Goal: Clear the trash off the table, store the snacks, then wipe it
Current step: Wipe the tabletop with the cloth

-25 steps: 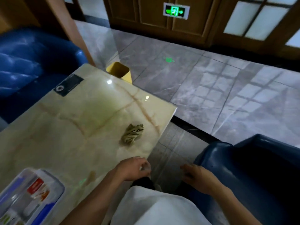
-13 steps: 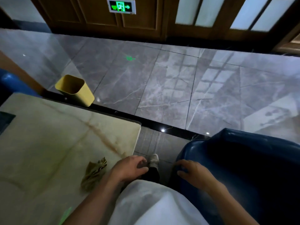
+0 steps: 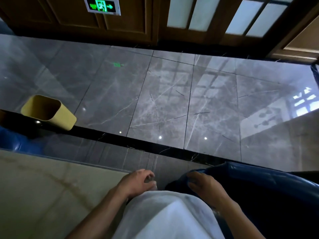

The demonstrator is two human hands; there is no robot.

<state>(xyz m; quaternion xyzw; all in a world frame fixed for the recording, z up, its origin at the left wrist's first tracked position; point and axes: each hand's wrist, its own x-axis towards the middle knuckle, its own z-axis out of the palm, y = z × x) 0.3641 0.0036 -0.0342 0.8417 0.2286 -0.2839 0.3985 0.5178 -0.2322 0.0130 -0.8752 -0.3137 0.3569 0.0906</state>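
The marble table [image 3: 43, 195] fills the lower left, and only its bare near corner shows. My left hand [image 3: 138, 181] hovers just past that corner with the fingers loosely curled and nothing in them. My right hand [image 3: 205, 188] rests flat on the rim of a blue armchair [image 3: 267, 187], fingers apart and empty. A yellow trash bin [image 3: 50, 112] stands on the floor beyond the table's far side, its mouth open toward me. No trash or snacks are in view.
Grey polished floor tiles [image 3: 164, 100] stretch ahead to wooden doors [image 3: 120, 23] with a green exit sign. A second blue seat [image 3: 15, 142] sits at the left behind the table. My white clothing [image 3: 164, 218] covers the bottom centre.
The view has swung to the right and up. The crumpled wrapper and the snack box have left the frame. Both hands have stayed close together near the table corner and armchair.
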